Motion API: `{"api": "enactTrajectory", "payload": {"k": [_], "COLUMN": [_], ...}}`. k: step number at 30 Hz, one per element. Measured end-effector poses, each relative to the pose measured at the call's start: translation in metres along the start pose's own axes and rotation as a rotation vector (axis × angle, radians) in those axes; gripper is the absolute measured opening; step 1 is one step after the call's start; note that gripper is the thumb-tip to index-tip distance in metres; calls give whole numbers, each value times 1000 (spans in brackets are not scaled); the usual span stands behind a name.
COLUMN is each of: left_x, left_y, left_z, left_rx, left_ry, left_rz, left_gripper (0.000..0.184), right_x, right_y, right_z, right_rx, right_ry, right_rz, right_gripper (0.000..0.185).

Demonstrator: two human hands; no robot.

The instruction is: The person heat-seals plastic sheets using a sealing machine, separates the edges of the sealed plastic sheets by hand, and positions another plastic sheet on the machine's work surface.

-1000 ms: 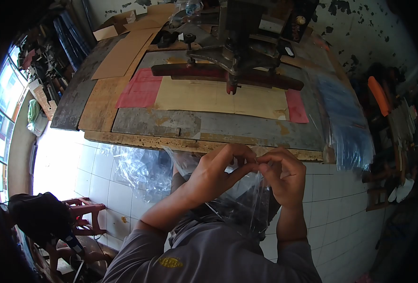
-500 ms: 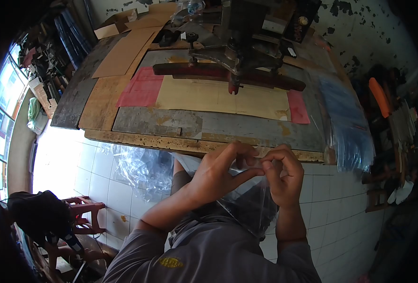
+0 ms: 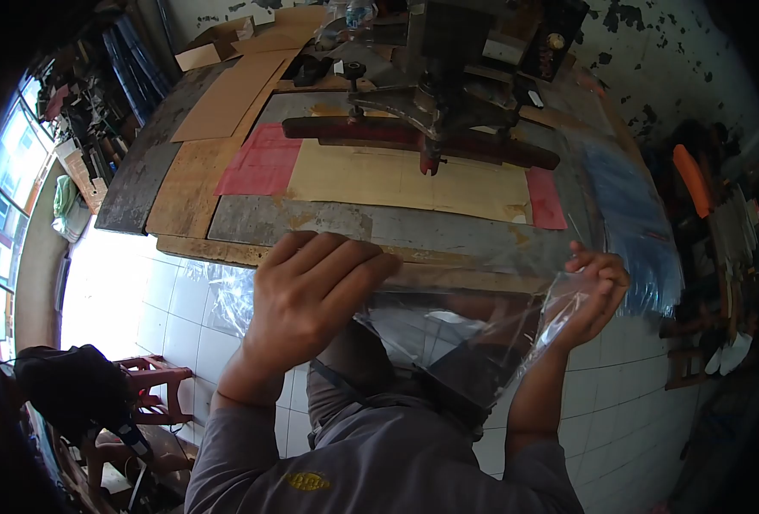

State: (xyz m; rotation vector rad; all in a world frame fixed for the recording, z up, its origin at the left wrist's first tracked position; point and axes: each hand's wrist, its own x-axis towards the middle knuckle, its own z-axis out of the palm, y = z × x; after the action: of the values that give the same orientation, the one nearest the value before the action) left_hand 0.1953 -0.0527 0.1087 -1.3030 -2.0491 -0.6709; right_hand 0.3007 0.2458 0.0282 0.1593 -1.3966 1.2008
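A clear plastic sheet (image 3: 456,330), maybe a flat bag, stretches between my two hands in front of the table edge. My left hand (image 3: 306,295) is closed on its upper left side, fingers curled and thumb hidden. My right hand (image 3: 598,291) grips the right side, where the film bunches into shiny folds along the palm. Through the film I see my dark trousers and something dark on my lap. Beyond my hands, a yellow sheet (image 3: 379,174) with pink ends lies on the grey tabletop (image 3: 311,218) under the red bar (image 3: 354,130) of a press.
A stack of clear bluish plastic sheets (image 3: 628,223) hangs over the table's right side. Cardboard pieces (image 3: 229,98) lie at the left. Crumpled clear plastic (image 3: 229,295) is below the left front edge. A red stool (image 3: 156,390) stands on the tiled floor.
My hands were close together, pinching the plastic near its top edge. They have moved apart, left hand leftward and right hand rightward, and the film is now spread between them.
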Motion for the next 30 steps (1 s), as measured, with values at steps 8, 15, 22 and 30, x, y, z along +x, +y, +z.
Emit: {"api": "enactTrajectory", "payload": {"k": [8,15,22,30], "left_x": [-11,-56,-59,-67], "left_y": [-83,-101,-95,-96], "left_z": [73,114,113,118], "left_rx": [-78,-942,-1110,-1050], "left_ry": [-57,-80,93,98], "left_rz": [-63,-751,-831,-913], "left_gripper": [11,17,43,27], "right_x": [-33,-29,-33,-36], "right_y": [75,73,76,75], "right_z": [-14,-10,-12,-4], "right_rx": [-185,-195,-221,-148], "right_ry": [-150,-165,-123,-144], "right_rz": [529,647,642,601], "right_gripper": [20,19,18,16]}}
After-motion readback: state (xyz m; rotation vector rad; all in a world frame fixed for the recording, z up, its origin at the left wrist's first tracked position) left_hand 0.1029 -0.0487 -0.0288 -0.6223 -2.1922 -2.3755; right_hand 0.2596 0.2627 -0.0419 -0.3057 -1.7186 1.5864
